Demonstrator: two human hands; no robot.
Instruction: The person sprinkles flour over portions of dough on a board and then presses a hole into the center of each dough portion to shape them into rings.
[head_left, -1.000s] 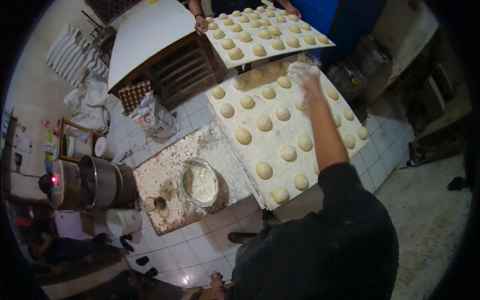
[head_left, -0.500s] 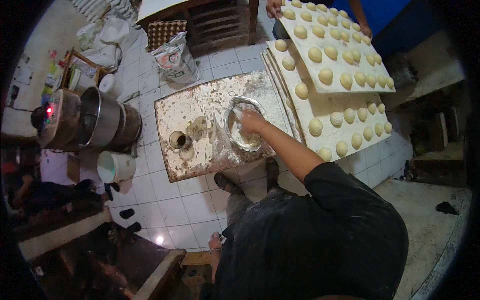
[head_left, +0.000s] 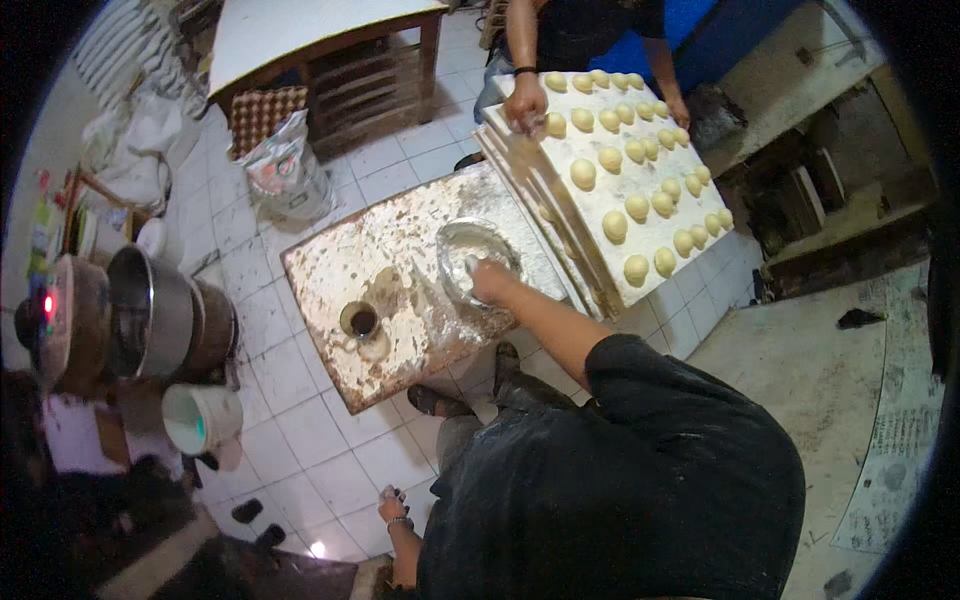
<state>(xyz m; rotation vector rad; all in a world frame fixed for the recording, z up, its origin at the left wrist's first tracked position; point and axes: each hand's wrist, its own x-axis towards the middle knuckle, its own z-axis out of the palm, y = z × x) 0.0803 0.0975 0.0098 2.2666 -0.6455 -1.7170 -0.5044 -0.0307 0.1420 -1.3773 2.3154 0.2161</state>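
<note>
My right hand [head_left: 492,283] is inside a metal bowl [head_left: 447,240] of white flour [head_left: 486,243]. Its fingers look closed together and dusted with flour, their tips partly hidden in the bowl. The bowl rests on a worn, flour-strewn tabletop [head_left: 330,260]. My left hand [head_left: 394,506] hangs low by my side over the floor, its fingers loosely bent and apart, with nothing visible in it. Right of the bowl, round dough balls [head_left: 637,207] sit in rows on a floured board [head_left: 590,225], the top one of a stack.
Another person's hand [head_left: 525,103] grips the board's far left corner; their other hand [head_left: 677,110] is at its far right. A glass mug [head_left: 359,320] of dark liquid stands on the table. Beyond are a sack [head_left: 288,170], egg trays [head_left: 268,110], a mixer bowl [head_left: 165,310] and a white bucket [head_left: 203,418].
The other person's raised board of dough balls has come down onto the stack. My right hand remains in the bowl, now nearer its lower rim. The whole view has shifted.
</note>
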